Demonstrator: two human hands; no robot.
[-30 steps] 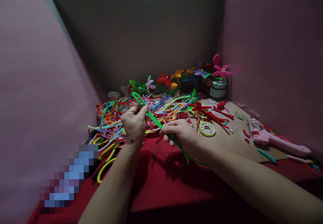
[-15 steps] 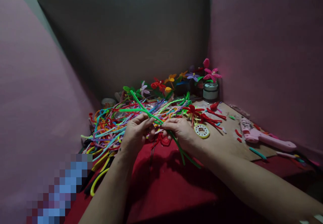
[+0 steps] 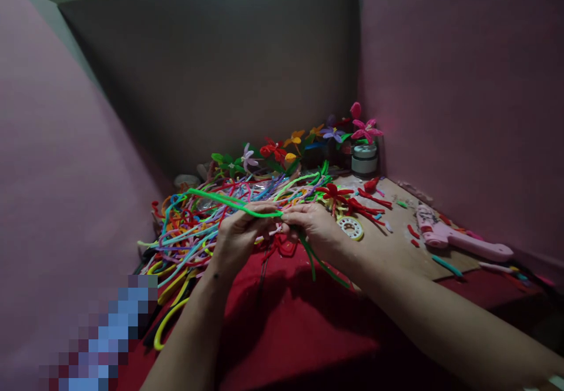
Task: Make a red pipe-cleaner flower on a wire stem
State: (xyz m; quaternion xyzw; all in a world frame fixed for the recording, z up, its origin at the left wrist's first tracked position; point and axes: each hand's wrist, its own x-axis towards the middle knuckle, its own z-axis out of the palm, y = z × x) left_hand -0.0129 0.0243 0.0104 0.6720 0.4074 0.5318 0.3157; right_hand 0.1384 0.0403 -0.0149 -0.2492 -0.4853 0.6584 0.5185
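Observation:
Bright green pipe cleaners run through both hands in front of me. My left hand is closed on them, with the upper ends pointing out to the left over its fingers. My right hand pinches the green stems close beside the left fingertips, and their lower ends hang down past its palm. Exactly where the strands cross is partly hidden by the fingers. A red pipe-cleaner piece lies on the red cloth just beyond the hands.
A tangled heap of coloured pipe cleaners spreads behind and left. Yellow-handled pliers lie by my left forearm. On the board at right are a pink glue gun, a round tape spool and red flowers. A grey jar stands behind.
The upper green ends have swung down to the left and now lie close together instead of crossing apart. Both hands keep hold, nearly in place. The view has shifted slightly.

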